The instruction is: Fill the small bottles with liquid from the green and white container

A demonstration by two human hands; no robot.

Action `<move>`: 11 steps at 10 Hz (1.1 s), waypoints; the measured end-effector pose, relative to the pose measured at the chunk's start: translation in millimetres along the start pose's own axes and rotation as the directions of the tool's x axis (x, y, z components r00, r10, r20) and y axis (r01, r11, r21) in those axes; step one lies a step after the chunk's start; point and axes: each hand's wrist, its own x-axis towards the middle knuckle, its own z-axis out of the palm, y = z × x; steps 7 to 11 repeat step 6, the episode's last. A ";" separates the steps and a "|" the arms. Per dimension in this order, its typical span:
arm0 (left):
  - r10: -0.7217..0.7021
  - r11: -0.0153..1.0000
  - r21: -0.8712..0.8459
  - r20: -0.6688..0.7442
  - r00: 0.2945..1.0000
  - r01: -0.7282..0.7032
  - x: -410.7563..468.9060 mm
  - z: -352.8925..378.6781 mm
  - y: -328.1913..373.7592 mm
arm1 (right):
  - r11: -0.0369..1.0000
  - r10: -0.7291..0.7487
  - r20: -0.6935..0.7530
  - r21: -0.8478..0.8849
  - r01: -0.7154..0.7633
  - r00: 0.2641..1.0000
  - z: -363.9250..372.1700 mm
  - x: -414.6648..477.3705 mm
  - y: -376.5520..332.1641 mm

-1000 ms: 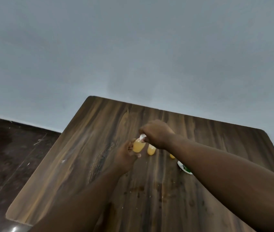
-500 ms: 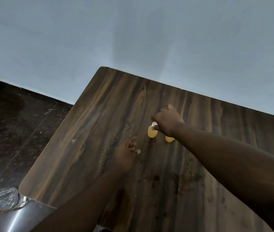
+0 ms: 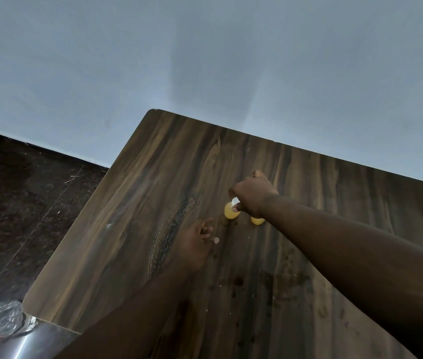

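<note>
Bottle one (image 3: 231, 215), small, yellow liquid inside, stands on our wooden table (image 3: 153, 203); our right hand (image 3: 253, 196) pinches its white cap (image 3: 235, 201). Bottle two (image 3: 257, 221), also yellow, sits just beside, half hidden. Our left hand (image 3: 195, 244) rests nearby, fingers loosely curled, empty.

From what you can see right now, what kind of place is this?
Probably a plain room indoors, perhaps at home: a wooden table near a bare grey wall, a dark floor, and a small bottle of yellow liquid held by the right hand.
</note>
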 end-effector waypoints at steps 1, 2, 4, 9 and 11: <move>0.017 1.000 0.003 0.009 1.000 -0.017 -1.2 2.7 1.1 | 1.000 0.003 0.004 0.011 -0.003 1.000 2.1 0.0 -0.4; 0.010 0.999 0.035 0.026 1.000 -0.010 -5.1 3.1 4.4 | 0.998 0.014 -0.006 0.069 -0.014 1.000 0.7 -0.9 0.9; 0.093 0.990 0.112 -0.048 0.994 -0.088 -14.4 -0.5 24.2 | 0.994 0.024 -0.063 0.106 -0.017 0.998 -6.9 -16.7 6.7; 0.433 0.853 0.372 -0.113 0.895 -0.365 -23.6 -15.2 88.1 | 0.980 0.158 -0.262 0.156 -0.120 0.952 -22.8 -51.6 41.3; 0.433 0.853 0.372 -0.113 0.895 -0.365 -23.6 -15.2 88.1 | 0.980 0.158 -0.262 0.156 -0.120 0.952 -22.8 -51.6 41.3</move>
